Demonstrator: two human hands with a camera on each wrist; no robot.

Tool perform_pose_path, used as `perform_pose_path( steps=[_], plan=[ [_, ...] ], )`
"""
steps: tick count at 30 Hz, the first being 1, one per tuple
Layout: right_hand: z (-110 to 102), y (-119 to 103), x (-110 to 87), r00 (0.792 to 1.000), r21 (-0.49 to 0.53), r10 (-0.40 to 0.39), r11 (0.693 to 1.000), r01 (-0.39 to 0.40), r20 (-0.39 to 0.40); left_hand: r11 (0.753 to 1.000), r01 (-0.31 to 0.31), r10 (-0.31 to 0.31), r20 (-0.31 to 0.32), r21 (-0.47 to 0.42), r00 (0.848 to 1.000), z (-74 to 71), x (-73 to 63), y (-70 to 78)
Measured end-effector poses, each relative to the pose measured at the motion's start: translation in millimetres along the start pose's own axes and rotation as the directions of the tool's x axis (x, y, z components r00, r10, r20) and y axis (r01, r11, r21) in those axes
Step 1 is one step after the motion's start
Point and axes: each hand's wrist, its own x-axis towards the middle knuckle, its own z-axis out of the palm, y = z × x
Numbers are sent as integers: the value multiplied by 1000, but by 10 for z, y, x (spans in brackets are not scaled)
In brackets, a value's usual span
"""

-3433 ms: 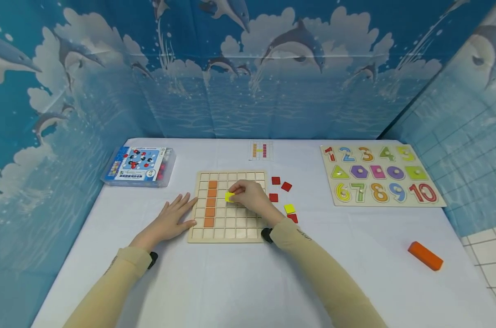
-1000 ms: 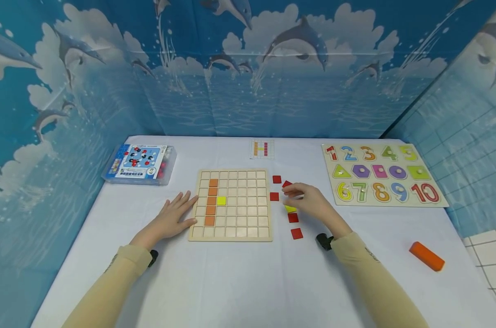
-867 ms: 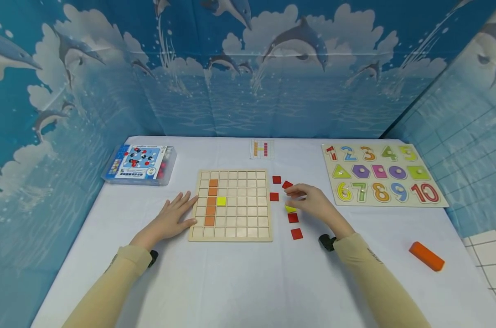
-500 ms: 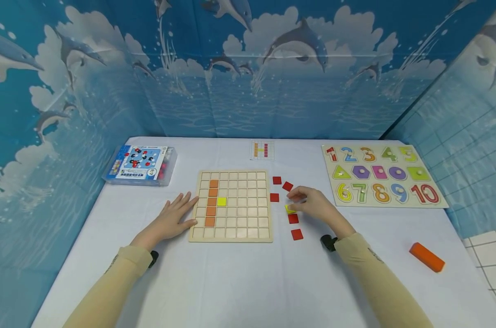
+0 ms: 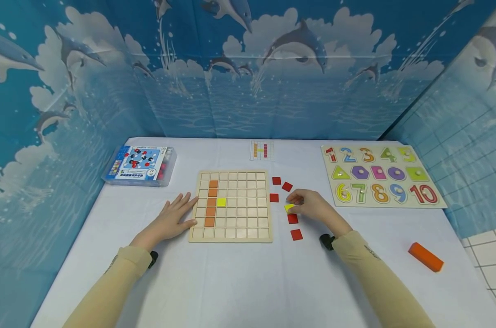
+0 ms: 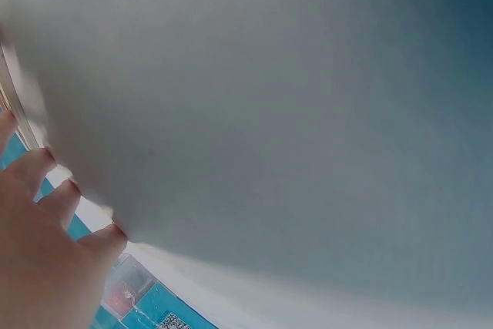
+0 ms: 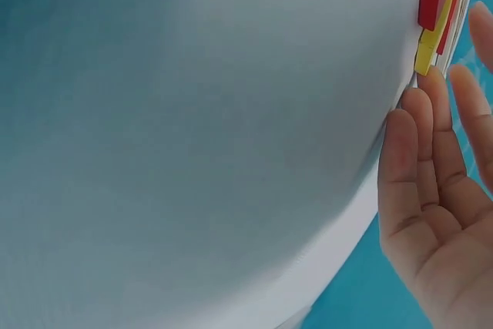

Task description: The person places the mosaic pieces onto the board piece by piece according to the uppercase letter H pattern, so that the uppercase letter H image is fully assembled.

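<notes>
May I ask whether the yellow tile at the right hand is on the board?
Off: the yellow tile is beyond the board, to its right.

Set above the near side of the gridded board [image 5: 244,221], the head camera faces forward and down, far enough back to frame the whole board and the curtain [image 5: 240,100] behind it. Left of the board, the left wrist camera looks askew along the tabletop [image 5: 231,282] from close behind the left hand [image 6: 54,256]; right of the board, its counterpart peers past the right hand [image 7: 447,225]. Head and right wrist views share the yellow tile [image 7: 426,50] right of the board.
</notes>
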Motion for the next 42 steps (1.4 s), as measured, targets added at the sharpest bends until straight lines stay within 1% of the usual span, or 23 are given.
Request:
perform_pose_path(
  steps=[9,13,19,23,25,28,31,34,38,42],
  plan=[
    [33,-2,36,1000,-65,7,998,-7,10,1000,6,-6,8,-11,1000,-18,-13,22],
    [26,-10,35,1000,-79,7,997,-5,18,1000,8,-8,10,-8,1000,-17,-9,28],
    [8,-4,38,999,-69,0,998,3,41,1000,9,-9,12,-7,1000,-22,-8,25],
    [-16,5,31,998,-54,14,998,-11,62,1000,7,-7,11,-5,1000,-17,-3,18],
    [-29,-14,24,998,-36,15,999,-13,57,1000,4,-4,9,-5,1000,-14,0,14],
    [-24,-89,26,1000,15,-9,1000,8,22,1000,4,-4,7,-2,1000,-17,-4,13],
    [23,-217,39,998,78,-59,995,61,-28,1000,3,-3,2,-3,1000,-24,-7,22],
    [105,-373,79,993,146,-103,983,111,-63,1000,3,-3,4,-8,1000,-24,-13,35],
    [238,-584,150,989,223,-127,965,140,-74,1000,3,-3,8,-16,1000,-19,-19,55],
    [372,-770,222,990,268,-127,954,137,-55,1000,2,-2,4,-16,1000,-16,-15,63]
  ],
)
